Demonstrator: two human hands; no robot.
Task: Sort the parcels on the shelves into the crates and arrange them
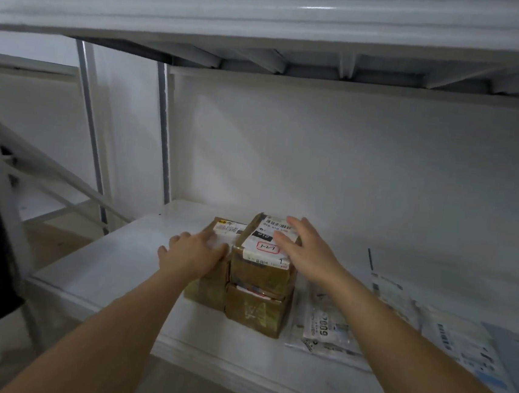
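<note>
top box: brown taped cardboard parcel (263, 260), white label with "010" and handwritten "3-27", stacked on a second brown box (255, 311) on the white metal shelf (118, 262)
right hand (305, 248): fingers spread flat on its label
left hand (194, 252): fingers relaxed on the adjoining brown box (218, 246)
plastic mailer (327, 329): printed "6009", lying flat just beside the stack

You face a white metal shelf unit (112, 264) against a white wall (350, 160), another shelf (269, 16) overhead, brown floor (48, 239) at left, dim light.

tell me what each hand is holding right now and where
Nothing is lifted yet. The left hand rests on the left box; the right hand lies on the top stacked box.
</note>
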